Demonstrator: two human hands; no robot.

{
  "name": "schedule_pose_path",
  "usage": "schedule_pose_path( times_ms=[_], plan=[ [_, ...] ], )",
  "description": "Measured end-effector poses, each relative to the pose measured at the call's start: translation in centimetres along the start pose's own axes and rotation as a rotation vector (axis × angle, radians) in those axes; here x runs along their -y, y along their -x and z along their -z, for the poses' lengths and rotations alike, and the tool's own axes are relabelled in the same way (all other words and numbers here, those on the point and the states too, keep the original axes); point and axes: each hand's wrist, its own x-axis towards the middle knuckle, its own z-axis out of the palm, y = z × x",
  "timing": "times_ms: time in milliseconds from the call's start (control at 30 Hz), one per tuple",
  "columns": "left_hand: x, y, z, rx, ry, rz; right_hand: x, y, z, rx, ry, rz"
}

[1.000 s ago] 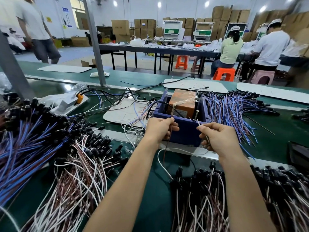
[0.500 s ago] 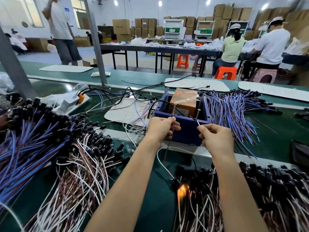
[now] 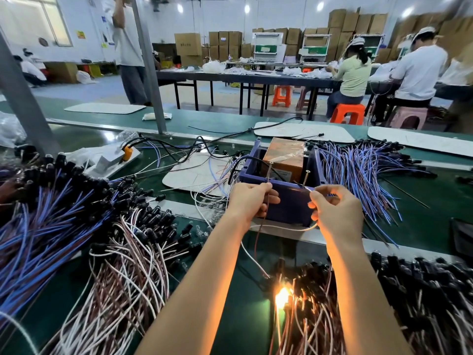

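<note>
Orange block [image 3: 284,156] in blue box [image 3: 289,203]; left fingers [image 3: 270,198] round brown wire [image 3: 256,237], right fingers [image 3: 318,202] round white wire [image 3: 281,228].

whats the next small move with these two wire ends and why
The left hand pinches the brown wire at the left post, the right hand the white wire by the right post of the blue box, and the lamp below glows. The check looks passed, so probably lift both ends off and lay this piece aside.
</note>
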Motion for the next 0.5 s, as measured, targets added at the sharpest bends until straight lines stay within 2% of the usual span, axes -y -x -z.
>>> schedule_pose_path(
  times_ms=[500],
  plan=[
    [0.06, 0.04, 0.09, 0.002, 0.0, 0.0, 0.4, 0.12, 0.18, -0.007, 0.024, -0.001]
  ],
)
